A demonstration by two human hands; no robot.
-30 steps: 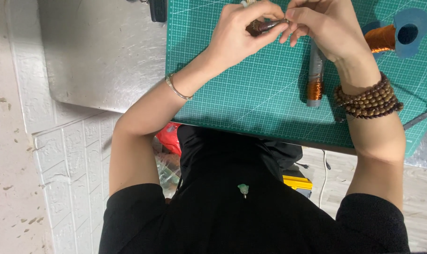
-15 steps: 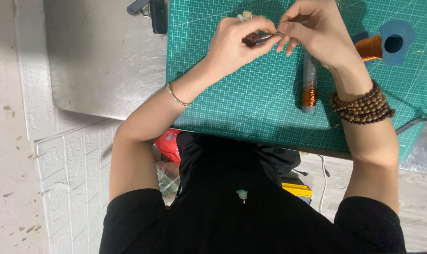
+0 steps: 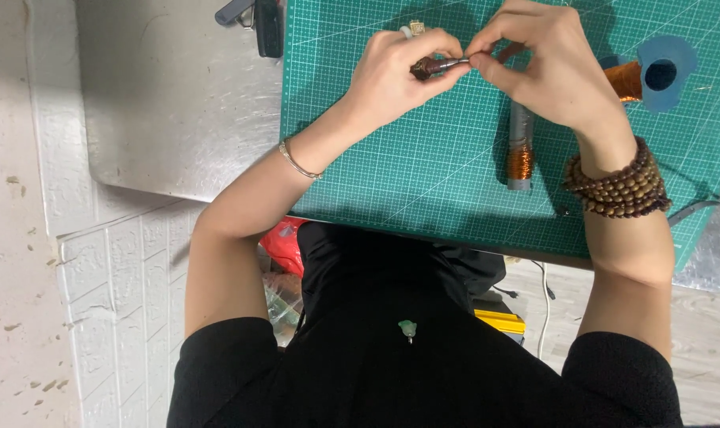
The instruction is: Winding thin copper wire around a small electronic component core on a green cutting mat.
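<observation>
- Grey metal sheet [image 3: 178, 103] covers the bench at left, its top cut off by the frame edge.
- Dark tools [image 3: 253, 20] lie at the sheet's upper right, partly out of view; what kind they are cannot be told.
- Green gridded mat [image 3: 423, 174] lies right of the sheet, its far edge and right corner cut off.
- Left hand [image 3: 396, 67] hovers over the mat, thumb and fingers pressed together on a small dark part [image 3: 425, 66] with a short metal stem; most of the part is hidden inside the pinch.
- A thin bangle [image 3: 298, 165] circles the left wrist.
- Right hand [image 3: 546, 63] meets the left one, fingertips closed on the stem's tip; whether a wire runs between them is too fine to see.
- Grey rod [image 3: 520, 150] wound with copper wire lies on the mat under the right hand, its upper end hidden by the palm.
- Brown bead bracelets [image 3: 618, 186] wrap the right wrist.
- Copper spool [image 3: 653, 75] with a blue round flange lies on the mat at far right, partly behind the right hand.
- Below the bench, a red bag [image 3: 282, 242] and a yellow box [image 3: 500, 321] show only slivers beside the black shirt.
</observation>
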